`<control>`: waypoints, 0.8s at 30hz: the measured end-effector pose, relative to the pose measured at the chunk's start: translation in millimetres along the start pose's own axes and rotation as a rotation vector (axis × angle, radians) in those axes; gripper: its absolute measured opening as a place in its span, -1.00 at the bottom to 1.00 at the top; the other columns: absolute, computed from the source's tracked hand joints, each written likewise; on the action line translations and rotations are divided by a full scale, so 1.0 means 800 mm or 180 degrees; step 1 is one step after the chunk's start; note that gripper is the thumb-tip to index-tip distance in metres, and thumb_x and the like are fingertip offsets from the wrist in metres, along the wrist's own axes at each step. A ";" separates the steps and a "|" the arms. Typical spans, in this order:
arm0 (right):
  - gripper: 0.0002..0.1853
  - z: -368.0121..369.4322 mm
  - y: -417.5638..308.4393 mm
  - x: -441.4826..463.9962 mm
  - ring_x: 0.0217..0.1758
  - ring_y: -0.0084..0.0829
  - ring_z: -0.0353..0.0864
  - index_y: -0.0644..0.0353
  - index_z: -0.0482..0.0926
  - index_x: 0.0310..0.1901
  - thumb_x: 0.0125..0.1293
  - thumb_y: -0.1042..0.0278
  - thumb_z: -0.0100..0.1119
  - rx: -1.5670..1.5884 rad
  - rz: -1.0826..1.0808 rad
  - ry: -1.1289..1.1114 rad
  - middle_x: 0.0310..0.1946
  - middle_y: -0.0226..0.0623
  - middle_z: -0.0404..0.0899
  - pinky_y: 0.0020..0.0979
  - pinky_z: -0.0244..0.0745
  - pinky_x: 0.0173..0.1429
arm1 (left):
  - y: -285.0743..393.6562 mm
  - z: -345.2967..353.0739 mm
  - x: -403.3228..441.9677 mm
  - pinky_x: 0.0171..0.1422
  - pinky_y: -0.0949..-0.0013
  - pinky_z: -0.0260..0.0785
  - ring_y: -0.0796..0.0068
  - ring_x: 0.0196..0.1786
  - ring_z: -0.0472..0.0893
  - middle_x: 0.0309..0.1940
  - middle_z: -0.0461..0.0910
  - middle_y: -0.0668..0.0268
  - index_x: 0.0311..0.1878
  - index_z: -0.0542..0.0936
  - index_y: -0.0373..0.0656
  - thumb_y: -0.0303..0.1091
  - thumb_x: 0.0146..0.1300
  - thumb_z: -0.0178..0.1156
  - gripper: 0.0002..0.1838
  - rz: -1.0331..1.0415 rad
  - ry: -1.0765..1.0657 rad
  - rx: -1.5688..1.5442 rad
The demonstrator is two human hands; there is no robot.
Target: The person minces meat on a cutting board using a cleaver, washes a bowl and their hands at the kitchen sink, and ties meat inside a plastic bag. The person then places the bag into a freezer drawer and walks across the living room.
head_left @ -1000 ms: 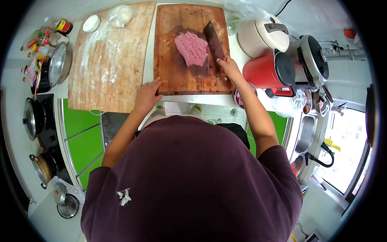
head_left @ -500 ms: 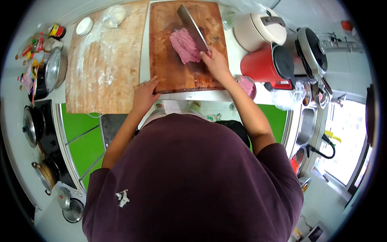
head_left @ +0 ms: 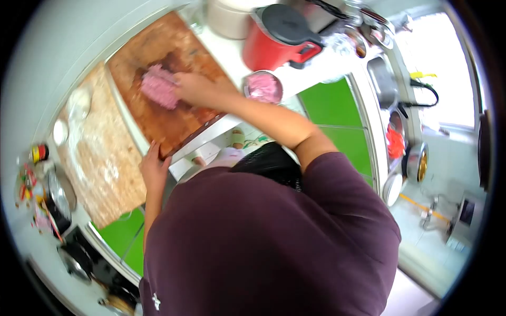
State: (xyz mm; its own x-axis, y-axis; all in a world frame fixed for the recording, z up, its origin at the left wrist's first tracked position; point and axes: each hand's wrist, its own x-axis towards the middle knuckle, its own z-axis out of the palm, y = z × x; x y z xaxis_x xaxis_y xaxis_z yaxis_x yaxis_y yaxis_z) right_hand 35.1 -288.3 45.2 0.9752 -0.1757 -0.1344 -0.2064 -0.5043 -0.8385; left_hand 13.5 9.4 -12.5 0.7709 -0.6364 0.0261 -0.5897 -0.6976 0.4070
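Pink minced meat (head_left: 159, 87) lies in a mound on the dark wooden cutting board (head_left: 184, 124). At the mound's right side, my right hand (head_left: 194, 89) is closed round the cleaver's handle; the blade is blurred, nearly edge-on and hard to make out over the meat. My left hand (head_left: 154, 166) rests at the board's near left corner, thumb and fingers apart, holding nothing. A metal bowl (head_left: 280, 94) with more pink meat stands to the right of the board.
A floured pale board (head_left: 113, 168) lies left of the cutting board, bearing a white bowl (head_left: 60, 131) and bagged dough (head_left: 79, 102). A red jug (head_left: 263, 47) and cream cooker (head_left: 226, 18) stand behind the metal bowl. The sink (head_left: 382, 81) is farther right.
The view has turned and shifted right, so the boards appear tilted. My right hand has moved in against the meat, and the cleaver's blade shows far less. My left hand stays at the board's corner.
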 end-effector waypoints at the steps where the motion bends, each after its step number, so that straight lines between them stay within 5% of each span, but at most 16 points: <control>1: -0.66 0.009 0.010 0.004 -0.17 0.10 0.63 0.30 0.54 -0.12 0.24 0.18 0.07 -0.0125 -0.0328 0.0386 -0.26 0.13 0.62 -0.06 0.51 -0.03 | 0.003 0.002 0.000 0.15 0.14 0.34 0.05 0.10 0.53 0.30 0.44 0.25 0.23 0.48 -0.15 -0.29 0.03 0.35 -0.37 -0.0112 -0.0070 -0.0053; 6: -0.71 0.008 0.036 0.010 -0.19 0.08 0.63 0.27 0.52 -0.18 0.24 0.20 0.07 -0.0269 0.0251 -0.0135 -0.29 0.07 0.64 -0.05 0.51 -0.05 | 0.010 -0.005 0.005 0.26 0.04 0.23 0.08 0.21 0.46 0.34 0.40 0.27 0.25 0.47 -0.12 -0.28 0.10 0.32 -0.41 -0.0418 -0.0457 0.0113; 12: -0.71 -0.017 0.009 -0.006 -0.13 0.00 0.65 0.21 0.55 -0.08 0.26 0.25 0.05 -0.0350 0.0097 0.0424 -0.22 0.04 0.64 -0.04 0.52 -0.04 | 0.019 -0.005 0.014 0.27 0.03 0.22 0.04 0.22 0.44 0.29 0.44 0.18 0.22 0.49 -0.14 -0.23 0.19 0.24 -0.49 -0.0471 -0.0593 0.0157; 16: -0.70 -0.001 0.047 0.022 -0.23 -0.06 0.68 0.20 0.58 -0.08 0.27 0.21 0.06 -0.0462 0.0501 0.0376 -0.29 -0.02 0.67 -0.06 0.54 -0.15 | 0.027 0.001 0.026 0.18 0.11 0.37 -0.02 0.03 0.57 0.03 0.60 0.04 0.05 0.57 -0.26 -0.33 0.13 0.29 -0.59 0.0092 -0.0029 -0.0040; 17: -0.70 -0.031 0.025 0.000 -0.23 -0.05 0.67 0.22 0.60 -0.14 0.26 0.19 0.07 0.0029 0.0731 -0.0001 -0.32 0.01 0.66 -0.06 0.52 -0.14 | 0.046 -0.009 0.029 0.17 0.12 0.38 0.02 0.01 0.58 0.02 0.61 0.09 0.04 0.58 -0.22 -0.33 0.12 0.29 -0.60 -0.0082 -0.0078 -0.0194; 19: -0.68 -0.025 0.054 0.004 -0.24 -0.02 0.65 0.29 0.57 -0.24 0.27 0.15 0.07 -0.0175 0.0368 0.0515 -0.36 0.06 0.63 -0.06 0.49 -0.13 | 0.046 -0.007 0.028 0.12 0.16 0.40 0.06 -0.04 0.58 0.03 0.62 0.18 0.05 0.60 -0.16 -0.29 0.12 0.29 -0.60 -0.0046 -0.0015 0.0020; 24: -0.68 -0.013 0.063 0.003 -0.09 0.00 0.64 0.23 0.55 -0.11 0.27 0.15 0.08 -0.0477 0.0568 0.0329 -0.17 0.02 0.65 -0.06 0.51 -0.02 | 0.045 -0.005 0.030 0.09 0.13 0.38 0.08 -0.09 0.57 0.04 0.62 0.21 0.05 0.61 -0.13 -0.24 0.15 0.28 -0.61 -0.0369 -0.0133 0.0148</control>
State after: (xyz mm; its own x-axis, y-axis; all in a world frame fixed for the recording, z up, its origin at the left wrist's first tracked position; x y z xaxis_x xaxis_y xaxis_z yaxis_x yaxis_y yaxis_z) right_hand 26.6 -322.7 8.0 0.9105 -0.3549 -0.2121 -0.3916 -0.5758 -0.7177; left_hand 11.7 -29.6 6.4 0.8244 -0.5631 -0.0571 -0.5084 -0.7811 0.3624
